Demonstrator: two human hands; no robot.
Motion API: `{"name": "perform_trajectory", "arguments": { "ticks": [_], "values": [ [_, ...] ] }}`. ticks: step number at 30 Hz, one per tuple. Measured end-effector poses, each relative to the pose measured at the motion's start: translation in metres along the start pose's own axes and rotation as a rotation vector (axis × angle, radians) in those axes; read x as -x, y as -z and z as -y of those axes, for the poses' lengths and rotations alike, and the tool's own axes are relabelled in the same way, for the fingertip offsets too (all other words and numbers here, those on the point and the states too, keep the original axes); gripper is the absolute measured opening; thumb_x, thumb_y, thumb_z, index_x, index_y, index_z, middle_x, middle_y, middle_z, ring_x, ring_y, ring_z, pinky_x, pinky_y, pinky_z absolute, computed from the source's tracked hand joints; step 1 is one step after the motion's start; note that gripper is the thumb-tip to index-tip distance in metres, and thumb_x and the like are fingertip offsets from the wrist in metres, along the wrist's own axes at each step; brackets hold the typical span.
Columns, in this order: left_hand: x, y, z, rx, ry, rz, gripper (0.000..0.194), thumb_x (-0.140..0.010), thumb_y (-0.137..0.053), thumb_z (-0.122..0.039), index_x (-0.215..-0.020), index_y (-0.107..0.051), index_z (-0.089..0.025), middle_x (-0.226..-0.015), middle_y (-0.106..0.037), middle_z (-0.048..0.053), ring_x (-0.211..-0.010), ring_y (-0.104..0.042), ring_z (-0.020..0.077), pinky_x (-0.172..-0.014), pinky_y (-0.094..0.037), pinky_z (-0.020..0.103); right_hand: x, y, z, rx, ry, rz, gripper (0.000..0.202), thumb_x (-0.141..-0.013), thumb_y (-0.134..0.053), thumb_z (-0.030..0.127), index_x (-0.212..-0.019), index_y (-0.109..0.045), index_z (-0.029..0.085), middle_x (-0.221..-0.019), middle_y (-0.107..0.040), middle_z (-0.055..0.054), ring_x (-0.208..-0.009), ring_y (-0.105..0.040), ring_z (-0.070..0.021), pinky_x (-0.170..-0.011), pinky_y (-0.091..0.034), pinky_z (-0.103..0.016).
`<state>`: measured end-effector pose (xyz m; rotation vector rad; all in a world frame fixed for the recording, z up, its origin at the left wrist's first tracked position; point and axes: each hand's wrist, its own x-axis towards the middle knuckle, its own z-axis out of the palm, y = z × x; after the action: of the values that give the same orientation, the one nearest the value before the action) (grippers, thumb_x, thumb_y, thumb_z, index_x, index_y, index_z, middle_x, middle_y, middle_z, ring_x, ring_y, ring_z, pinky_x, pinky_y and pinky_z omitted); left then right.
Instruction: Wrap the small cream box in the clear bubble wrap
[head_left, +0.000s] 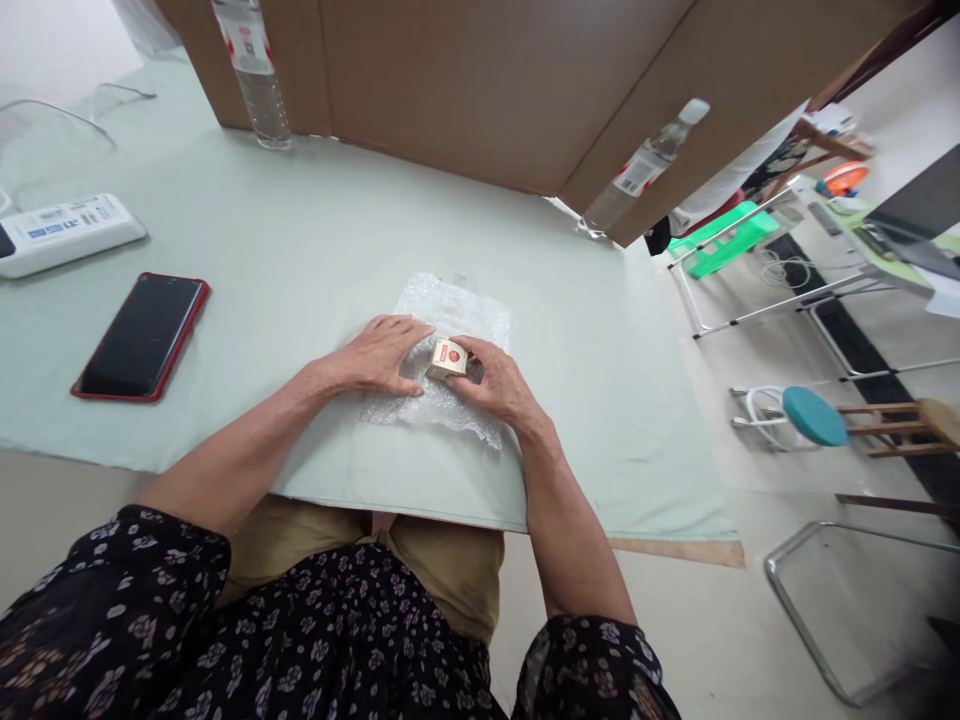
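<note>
A small cream box [448,357] with a red label is over a sheet of bubble wrap [472,312] near the front of the table. My right hand [495,380] grips the box from its right side, with thumb and fingers round it. On the left side of the wrap, my left hand [381,357] is open, thumb apart from the fingers, with a gap between it and the box. The bubble wrap lies flat on the pale green cloth, its front edge crinkled.
A red-cased phone [140,337] and a white device [71,235] lie at left. A cardboard panel [465,90] stands at the back, with one bottle [259,85] at its left and another bottle [637,175] at right. Stools stand beyond the table.
</note>
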<state>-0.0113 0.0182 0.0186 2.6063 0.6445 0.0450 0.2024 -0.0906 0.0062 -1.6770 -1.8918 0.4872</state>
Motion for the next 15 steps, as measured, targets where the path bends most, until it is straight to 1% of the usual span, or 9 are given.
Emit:
{"name": "perform_trajectory", "arguments": {
  "ticks": [3,8,11,13,15],
  "values": [
    [0.000,0.000,0.000,0.001,0.003,0.001,0.088,-0.077,-0.067,-0.052,-0.151,-0.036,-0.016,-0.157,-0.041,0.016,-0.149,-0.030,0.0368,-0.121,-0.023,0.049,0.000,0.001,0.000,-0.001,0.000,0.012,0.054,-0.079,-0.068,0.030,-0.132,-0.061,0.024,-0.134,-0.068,-0.008,-0.121,-0.063,-0.0301,-0.106,-0.048,-0.050],
    [-0.001,-0.002,0.003,0.011,-0.007,-0.011,0.089,-0.075,-0.067,-0.053,-0.150,-0.037,-0.016,-0.156,-0.042,0.017,-0.148,-0.031,0.0361,-0.121,-0.023,0.049,-0.001,-0.002,-0.003,-0.035,-0.016,0.015,0.057,-0.077,-0.069,0.028,-0.133,-0.061,0.024,-0.136,-0.066,-0.008,-0.122,-0.062,-0.0298,-0.103,-0.050,-0.049],
    [-0.001,-0.002,0.004,0.021,-0.024,-0.018,0.088,-0.075,-0.067,-0.053,-0.150,-0.038,-0.017,-0.155,-0.043,0.017,-0.148,-0.032,0.0363,-0.121,-0.024,0.051,-0.003,0.000,-0.005,-0.073,-0.017,0.027,0.058,-0.078,-0.070,0.030,-0.134,-0.059,0.026,-0.135,-0.066,-0.008,-0.118,-0.063,-0.0281,-0.100,-0.051,-0.047],
    [-0.001,0.000,0.004,0.041,-0.029,-0.025,0.087,-0.075,-0.065,-0.052,-0.149,-0.039,-0.016,-0.155,-0.044,0.017,-0.148,-0.033,0.0368,-0.121,-0.024,0.052,0.000,0.006,-0.002,-0.075,-0.009,0.001,0.059,-0.078,-0.072,0.034,-0.135,-0.058,0.025,-0.135,-0.065,-0.009,-0.114,-0.064,-0.0275,-0.098,-0.052,-0.047],
    [-0.001,0.003,0.004,0.071,-0.004,-0.045,0.083,-0.076,-0.062,-0.046,-0.150,-0.040,-0.015,-0.155,-0.046,0.016,-0.145,-0.036,0.0367,-0.120,-0.028,0.051,0.010,0.016,0.006,-0.037,-0.001,-0.078,0.058,-0.080,-0.072,0.041,-0.134,-0.058,0.026,-0.136,-0.063,-0.010,-0.110,-0.065,-0.0273,-0.098,-0.052,-0.048]
  ]
}}
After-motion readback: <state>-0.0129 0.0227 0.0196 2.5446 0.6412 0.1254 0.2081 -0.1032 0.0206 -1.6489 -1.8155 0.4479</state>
